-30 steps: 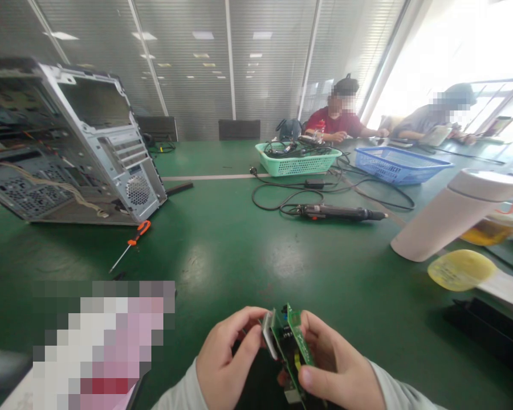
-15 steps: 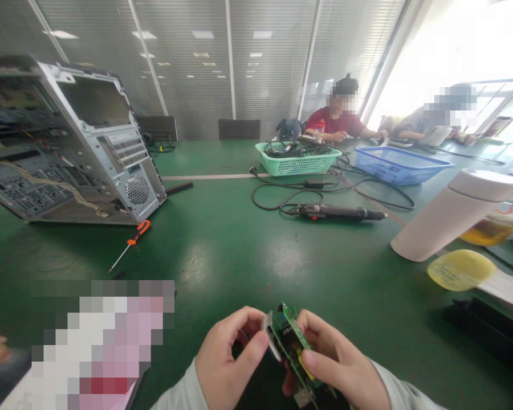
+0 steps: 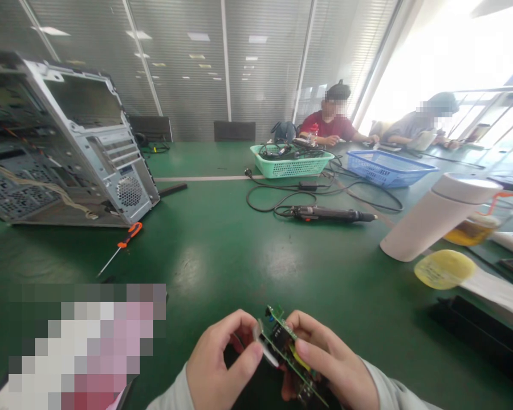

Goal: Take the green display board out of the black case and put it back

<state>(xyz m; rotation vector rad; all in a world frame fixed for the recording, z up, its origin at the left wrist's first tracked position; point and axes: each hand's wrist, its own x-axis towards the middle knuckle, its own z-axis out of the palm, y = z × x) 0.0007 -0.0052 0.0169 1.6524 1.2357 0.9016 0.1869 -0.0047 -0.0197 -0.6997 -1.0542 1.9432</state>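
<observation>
An open computer case (image 3: 89,149) stands at the left of the green worktop (image 3: 222,245), a screwdriver (image 3: 122,245) beside its near corner. Farther right lies a power driver (image 3: 329,214), with a looping cord (image 3: 247,199) next to it. Behind are a green basket (image 3: 294,167) holding cables (image 3: 282,151) and a blue basket (image 3: 376,174). A pale flask (image 3: 431,222) stands near a yellow disc (image 3: 444,269); a black part (image 3: 479,327) lies closer. One person in red (image 3: 329,126) and another person in grey (image 3: 404,128) sit at the far right, a chair (image 3: 235,131) off to their left.

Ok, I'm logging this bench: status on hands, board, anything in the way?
Right hand gripping the green circuit board assembly. Left hand pinching the pale piece alongside. Orange-handled screwdriver by the computer case, apart from both hands.
</observation>
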